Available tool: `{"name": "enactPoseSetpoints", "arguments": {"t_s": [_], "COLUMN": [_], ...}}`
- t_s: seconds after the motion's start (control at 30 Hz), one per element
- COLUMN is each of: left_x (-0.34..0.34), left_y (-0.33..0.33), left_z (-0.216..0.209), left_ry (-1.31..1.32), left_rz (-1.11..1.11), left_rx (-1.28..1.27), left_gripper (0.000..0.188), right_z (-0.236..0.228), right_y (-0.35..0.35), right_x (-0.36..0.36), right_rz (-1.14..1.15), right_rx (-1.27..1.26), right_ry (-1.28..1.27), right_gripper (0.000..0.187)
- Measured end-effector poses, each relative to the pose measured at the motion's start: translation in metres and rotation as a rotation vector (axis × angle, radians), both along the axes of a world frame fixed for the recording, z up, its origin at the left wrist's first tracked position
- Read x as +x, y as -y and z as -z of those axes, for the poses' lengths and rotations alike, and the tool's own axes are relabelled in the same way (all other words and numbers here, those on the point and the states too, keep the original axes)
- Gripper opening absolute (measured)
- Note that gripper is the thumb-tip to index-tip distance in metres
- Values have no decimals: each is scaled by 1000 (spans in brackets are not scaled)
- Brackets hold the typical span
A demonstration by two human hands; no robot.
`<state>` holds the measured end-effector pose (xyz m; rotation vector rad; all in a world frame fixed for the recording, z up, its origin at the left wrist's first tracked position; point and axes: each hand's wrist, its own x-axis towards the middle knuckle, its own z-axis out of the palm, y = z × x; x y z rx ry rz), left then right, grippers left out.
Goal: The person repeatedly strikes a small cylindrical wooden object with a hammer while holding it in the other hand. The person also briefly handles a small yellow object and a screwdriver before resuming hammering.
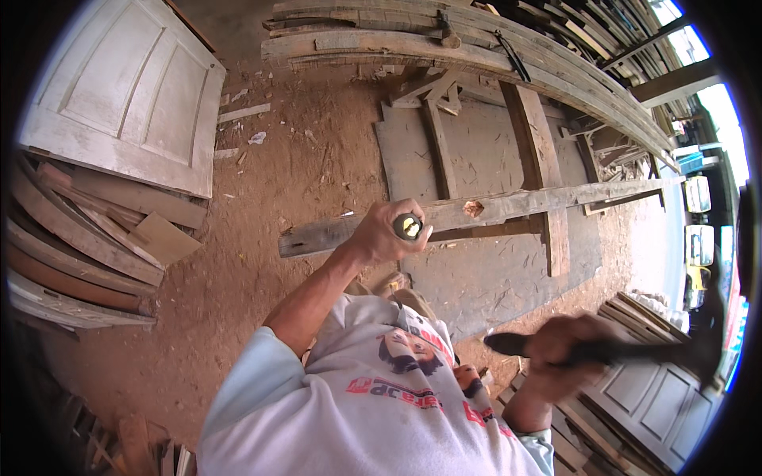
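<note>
My left hand (382, 234) is closed around an upright chisel (409, 227), whose black handle with a yellow end I see from above. Its blade is hidden below the fist, over a long weathered timber beam (317, 235). To the right of that fist, a small cut recess (474, 209) shows fresh reddish wood in the beam's top. My right hand (567, 349), smeared by motion, grips a hammer (627, 351) by its dark handle. The hammer's head is out at the right, well apart from the chisel.
Long planks (381, 44) lie across a trestle at the back, with a second hammer (449, 32) on them. A crosspiece (544, 182) runs under the beam. White panelled doors (127, 87) and stacked boards (87, 230) stand left; another door (659, 404) lies lower right.
</note>
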<state>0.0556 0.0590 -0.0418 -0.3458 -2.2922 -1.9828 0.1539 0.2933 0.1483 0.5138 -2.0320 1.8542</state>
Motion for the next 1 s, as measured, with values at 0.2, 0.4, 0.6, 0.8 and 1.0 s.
{"name": "enactPoseSetpoints", "arguments": {"t_s": [0.2,0.4,0.6,0.8,1.0], "left_x": [1,-1,-5,-2,8], "left_y": [3,5,-2,9,30], "left_z": [-2,8,-59,-51,-34], "left_ry": [-1,-136,117,75,44], "left_rz": [68,32,161,139,156], "left_rx": [-53,-125,-92,-260,-115], "left_gripper": [21,28,29,27,19], "right_z": [32,65,154,204,211], "right_y": [34,21,11,21,25], "right_x": [-4,-17,-119,-163,-173], "right_rz": [-50,58,255,191,300], "right_rx": [876,503,420,620,666], "right_ry": [1040,715,477,218,181], "right_gripper": [35,39,28,27,25]}}
